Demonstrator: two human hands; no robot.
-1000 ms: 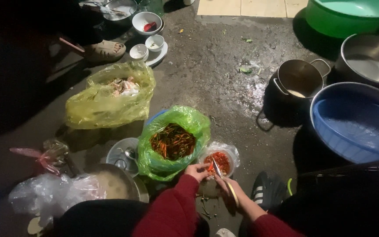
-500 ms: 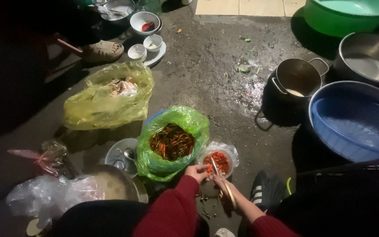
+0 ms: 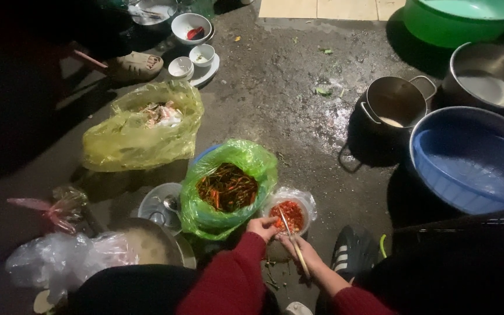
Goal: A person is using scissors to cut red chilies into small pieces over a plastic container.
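1. Dark wet concrete floor [image 3: 298, 111] outdoors, lit from above; person squats, all things lie on the ground.
2. At 9 o'clock from the hands: clear plastic bag [image 3: 65, 256] and a metal pot [image 3: 153, 242] with pale liquid, near the person's knee.
3. At 11 o'clock, farther: yellow bag [image 3: 135, 134] with scraps, and small white bowls [image 3: 193, 41] well beyond it, beside another person's sandal [image 3: 135, 64].
4. At 12 o'clock, just beside the left hand: green bag [image 3: 228, 186], open, full of chili stems and trimmings.
5. Left hand [image 3: 262, 226], red sleeve: fingers together, pinching a small red chili [image 3: 276, 220] at the rim of the white bowl [image 3: 290, 213]; the hold looks firm, but details are small.
6. White bowl w/ cut red chili pieces sits at 1 o'clock from the left hand, touching the green bag.
7. Right hand [image 3: 298, 248]: fingers closed on the handle of a knife [image 3: 291, 236], blade pointing toward the bowl, tip near the chili.
8. Step in hand, as I judge: cutting chili over the bowl. Next move needs a short, controlled cut w/ the blade kept away from the left fingertips, pieces falling inside the bowl.
9. At 2–3 o'clock, well apart: steel pot [image 3: 398, 102], blue basin [image 3: 473, 163], metal basin [image 3: 491, 76], green tub [image 3: 462, 20].
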